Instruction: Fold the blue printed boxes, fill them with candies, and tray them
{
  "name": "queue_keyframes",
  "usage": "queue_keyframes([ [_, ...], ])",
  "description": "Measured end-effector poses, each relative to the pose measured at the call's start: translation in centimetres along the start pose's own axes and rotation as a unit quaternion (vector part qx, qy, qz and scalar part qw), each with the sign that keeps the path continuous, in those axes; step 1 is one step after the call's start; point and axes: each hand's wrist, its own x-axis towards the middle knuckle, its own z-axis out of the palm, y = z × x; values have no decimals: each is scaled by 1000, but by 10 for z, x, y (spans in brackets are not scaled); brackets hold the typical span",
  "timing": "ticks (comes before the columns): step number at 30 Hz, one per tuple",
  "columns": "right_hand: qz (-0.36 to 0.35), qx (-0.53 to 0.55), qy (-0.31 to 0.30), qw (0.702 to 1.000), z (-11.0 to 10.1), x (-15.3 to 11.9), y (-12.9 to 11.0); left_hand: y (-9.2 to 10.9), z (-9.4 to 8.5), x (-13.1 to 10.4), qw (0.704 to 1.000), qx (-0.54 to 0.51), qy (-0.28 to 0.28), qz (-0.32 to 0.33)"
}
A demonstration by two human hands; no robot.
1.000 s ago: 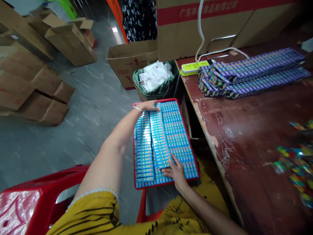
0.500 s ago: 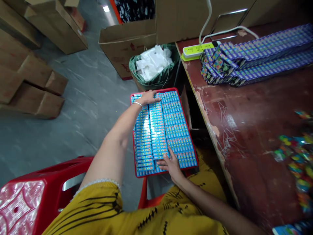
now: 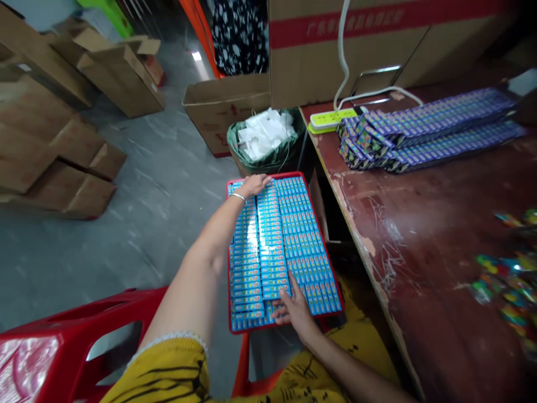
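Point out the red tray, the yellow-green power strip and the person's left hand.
Red tray [image 3: 293, 174]: head view, on its far rim.
Yellow-green power strip [image 3: 328, 119]: head view, on its top face.
Left hand [image 3: 254, 184]: head view, on the back of the hand.

Black-patterned yellow clothing [image 3: 298, 380]; short left sleeve [image 3: 168, 369] edged in pale trim [image 3: 184, 335]; silvery bracelet [image 3: 239, 196].

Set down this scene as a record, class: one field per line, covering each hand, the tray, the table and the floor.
Left hand: at the far end of a row of small blue packs
Right hand: touching the row's near end; firmness of grip unclear
Tray: red-rimmed, bearing more blue packs
Table: purple packs, power strip, blurred colourful pieces
Floor: red stool, cardboard boxes
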Motion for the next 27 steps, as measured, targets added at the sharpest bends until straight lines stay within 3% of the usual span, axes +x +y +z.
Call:
queue_keyframes([
  [16, 30, -54, 12, 998, -12, -1, 1, -24, -11, 0, 997, -59, 39, -13],
  [27, 23, -58, 27, 998, -12, -1, -2, -24, -8, 5, 996, -69, -46, -23],
])
